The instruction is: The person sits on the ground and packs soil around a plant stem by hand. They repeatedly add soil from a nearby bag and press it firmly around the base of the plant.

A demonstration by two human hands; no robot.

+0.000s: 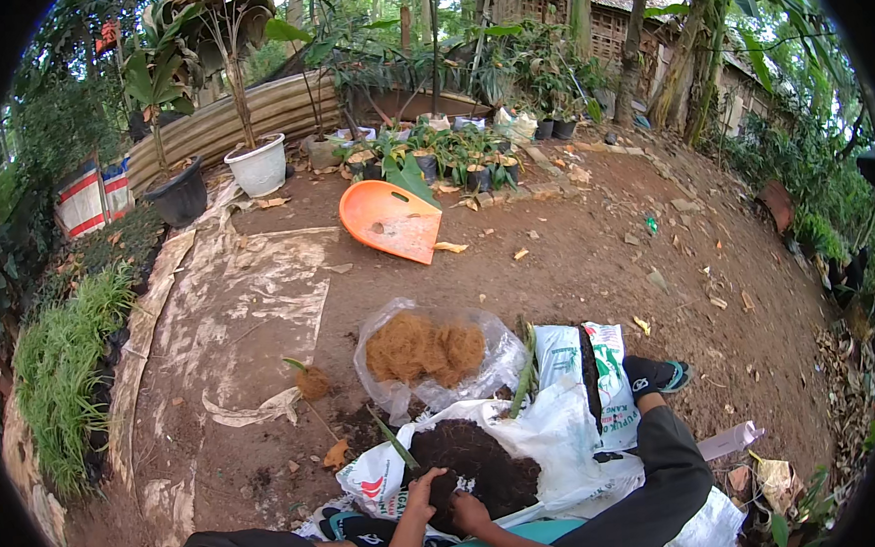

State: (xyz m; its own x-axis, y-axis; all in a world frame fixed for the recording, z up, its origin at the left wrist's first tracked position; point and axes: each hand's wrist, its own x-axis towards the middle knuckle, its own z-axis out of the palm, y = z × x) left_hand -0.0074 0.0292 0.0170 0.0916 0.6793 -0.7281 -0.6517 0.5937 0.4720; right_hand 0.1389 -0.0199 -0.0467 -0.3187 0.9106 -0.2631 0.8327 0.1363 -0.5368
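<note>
My left hand (423, 495) is closed around the side of a dark soil clump (442, 493). A long green leaf cutting (393, 440) rises from that clump, leaning up and left. Against the clump's other side my right hand (470, 513) presses with curled fingers, its fingertips hidden. Both hands are over an opened white plastic sack (566, 416), which holds dark, fibrous potting soil (486, 451). Small white bits (465, 484) lie on the soil beside my right hand. Just beyond is a clear plastic bag (498, 337) with brown coconut fibre (423, 349) inside.
A fibre-wrapped ball with a green shoot (313, 383) rests on the ground at left. Another long green leaf (525, 373) leans by the sack. A printed sack (611, 383) lies near my right foot. Farther off are an orange scoop (393, 220) and potted plants (430, 157).
</note>
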